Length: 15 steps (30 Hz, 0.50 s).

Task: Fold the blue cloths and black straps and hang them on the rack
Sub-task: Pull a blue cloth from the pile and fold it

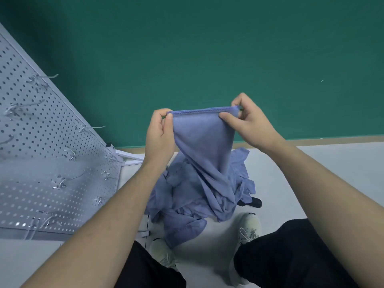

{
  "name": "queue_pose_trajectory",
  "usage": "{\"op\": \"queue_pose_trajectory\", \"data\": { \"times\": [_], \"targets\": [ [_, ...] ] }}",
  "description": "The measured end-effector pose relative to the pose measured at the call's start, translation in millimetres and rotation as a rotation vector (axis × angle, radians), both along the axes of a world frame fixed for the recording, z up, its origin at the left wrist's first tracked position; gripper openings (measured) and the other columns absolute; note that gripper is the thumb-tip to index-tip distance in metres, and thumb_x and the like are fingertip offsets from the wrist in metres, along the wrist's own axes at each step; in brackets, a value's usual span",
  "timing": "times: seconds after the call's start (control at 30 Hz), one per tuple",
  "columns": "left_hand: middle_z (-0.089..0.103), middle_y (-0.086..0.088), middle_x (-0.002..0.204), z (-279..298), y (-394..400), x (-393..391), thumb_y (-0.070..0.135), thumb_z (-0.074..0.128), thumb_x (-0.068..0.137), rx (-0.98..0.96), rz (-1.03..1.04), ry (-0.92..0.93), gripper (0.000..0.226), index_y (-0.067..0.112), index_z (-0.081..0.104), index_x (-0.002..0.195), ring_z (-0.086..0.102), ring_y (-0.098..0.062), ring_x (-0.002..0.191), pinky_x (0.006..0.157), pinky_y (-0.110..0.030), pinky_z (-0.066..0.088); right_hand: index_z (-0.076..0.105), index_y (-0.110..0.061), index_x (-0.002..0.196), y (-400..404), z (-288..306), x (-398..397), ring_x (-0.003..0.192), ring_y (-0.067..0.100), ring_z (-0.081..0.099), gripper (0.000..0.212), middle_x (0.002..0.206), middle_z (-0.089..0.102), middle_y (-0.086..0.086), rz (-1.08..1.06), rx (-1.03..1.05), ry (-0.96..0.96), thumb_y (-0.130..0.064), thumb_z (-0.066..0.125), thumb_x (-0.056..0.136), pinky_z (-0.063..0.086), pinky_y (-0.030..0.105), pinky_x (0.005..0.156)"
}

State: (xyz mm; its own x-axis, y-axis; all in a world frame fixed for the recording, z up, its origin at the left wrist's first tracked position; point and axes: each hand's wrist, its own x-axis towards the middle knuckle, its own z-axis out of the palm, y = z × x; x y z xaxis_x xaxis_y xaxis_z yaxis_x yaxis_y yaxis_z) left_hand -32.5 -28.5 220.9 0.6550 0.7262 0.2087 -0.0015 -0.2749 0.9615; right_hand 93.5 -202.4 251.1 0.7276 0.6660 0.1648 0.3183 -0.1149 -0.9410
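Note:
I hold a blue cloth (204, 140) up by its stitched top edge. My left hand (160, 135) pinches the left corner and my right hand (247, 121) pinches the right corner. The cloth hangs down in a narrowing drape onto a heap of blue cloths (187, 200) on the floor in front of my feet. A black strap end (254, 202) pokes out from under the heap at its right. The white pegboard rack (41, 142) with metal hooks stands to my left.
A green wall (207, 48) rises straight ahead behind the heap. My two white shoes (249, 227) and black trouser legs stand on the pale floor near the heap. The rack's white base foot (128, 157) reaches toward the cloths.

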Motion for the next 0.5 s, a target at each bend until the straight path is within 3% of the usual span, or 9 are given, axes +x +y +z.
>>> {"op": "queue_pose_trajectory", "data": {
  "times": [0.13, 0.2, 0.33, 0.4, 0.5],
  "targets": [
    [0.048, 0.012, 0.078, 31, 2, 5, 0.02, 0.042, 0.107, 0.017, 0.015, -0.046, 0.012, 0.022, 0.053, 0.107, 0.043, -0.002, 0.065, 0.07, -0.023, 0.039, 0.039, -0.02, 0.113, 4, 44, 1, 0.048, 0.001, 0.048, 0.025, 0.05, 0.055, -0.014, -0.031, 0.061, 0.099, -0.009, 0.058, 0.101, 0.038, 0.017, 0.05],
    [0.045, 0.011, 0.075, 48, -1, 6, 0.022, 0.042, 0.107, 0.011, 0.018, -0.06, 0.012, 0.026, 0.053, 0.105, 0.039, -0.004, 0.061, 0.065, -0.023, 0.037, 0.048, -0.016, 0.125, 7, 58, -4, 0.055, -0.002, 0.058, 0.028, 0.058, 0.063, -0.017, -0.116, 0.1, 0.204, -0.015, 0.06, 0.1, 0.045, 0.016, 0.055],
    [0.046, 0.01, 0.078, 80, -6, -1, 0.022, 0.041, 0.107, 0.039, 0.031, -0.091, 0.012, 0.027, 0.052, 0.104, 0.039, -0.001, 0.062, 0.065, -0.017, 0.036, 0.074, -0.015, 0.096, 5, 79, -13, 0.08, 0.014, 0.061, 0.014, 0.089, 0.07, 0.001, -0.091, 0.063, 0.326, -0.025, 0.063, 0.098, 0.052, 0.031, 0.076],
    [0.049, 0.011, 0.082, 93, -9, -8, 0.022, 0.04, 0.107, 0.072, 0.007, -0.105, 0.012, 0.026, 0.051, 0.104, 0.041, -0.002, 0.067, 0.067, -0.016, 0.037, 0.074, -0.021, 0.092, 1, 90, -14, 0.081, 0.01, 0.059, 0.015, 0.088, 0.069, -0.005, -0.132, 0.098, 0.193, -0.028, 0.062, 0.099, 0.053, 0.032, 0.08],
    [0.052, 0.013, 0.084, 113, -12, -14, 0.021, 0.04, 0.107, 0.132, -0.026, -0.128, 0.012, 0.026, 0.051, 0.104, 0.045, -0.005, 0.071, 0.07, -0.017, 0.039, 0.064, -0.025, 0.095, -3, 107, -21, 0.078, -0.003, 0.054, 0.014, 0.086, 0.064, -0.014, -0.235, 0.09, -0.178, -0.026, 0.053, 0.103, 0.045, 0.016, 0.08]
  ]
}}
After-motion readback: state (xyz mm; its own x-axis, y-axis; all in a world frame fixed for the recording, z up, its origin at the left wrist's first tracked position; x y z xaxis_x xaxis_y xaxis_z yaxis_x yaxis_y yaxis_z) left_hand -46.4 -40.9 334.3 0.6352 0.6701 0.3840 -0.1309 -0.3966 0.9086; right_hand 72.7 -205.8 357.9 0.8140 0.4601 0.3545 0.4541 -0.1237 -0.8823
